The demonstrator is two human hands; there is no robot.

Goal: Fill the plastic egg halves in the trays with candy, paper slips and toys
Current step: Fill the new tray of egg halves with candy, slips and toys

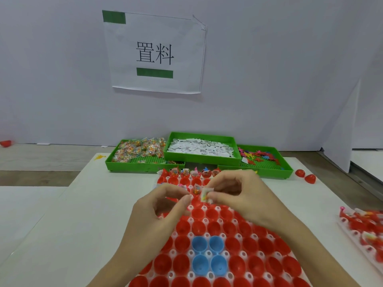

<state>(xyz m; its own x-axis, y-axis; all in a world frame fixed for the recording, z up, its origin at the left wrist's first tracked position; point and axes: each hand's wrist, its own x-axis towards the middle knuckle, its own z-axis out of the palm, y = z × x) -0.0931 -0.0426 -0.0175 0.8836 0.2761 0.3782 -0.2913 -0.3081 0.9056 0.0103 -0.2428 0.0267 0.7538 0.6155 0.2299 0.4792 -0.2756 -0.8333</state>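
Both hands over the far-middle part of the egg tray (207, 253) on the table (62, 235). Right hand (238, 195): fingers curled, thumb and fingertips pinching a small candy packet (205, 194), clear wrap with coloured bits inside. Left hand (163, 206): fingers curled, thumb and forefinger tips close together just left of the packet; whether they touch it or hold something cannot be told.

Tray holds rows of red egg halves (213, 226), open side up, with four blue halves (208, 254) grouped near the middle. Far rows already carry candy, slips and toys.

Beyond, three green bins: candy bin (116, 161) left, paper-slip bin (202, 157) middle, toy bin (275, 171) right. Second filled tray (364, 228) at right edge. Two loose red halves (305, 176) on the table, far right.
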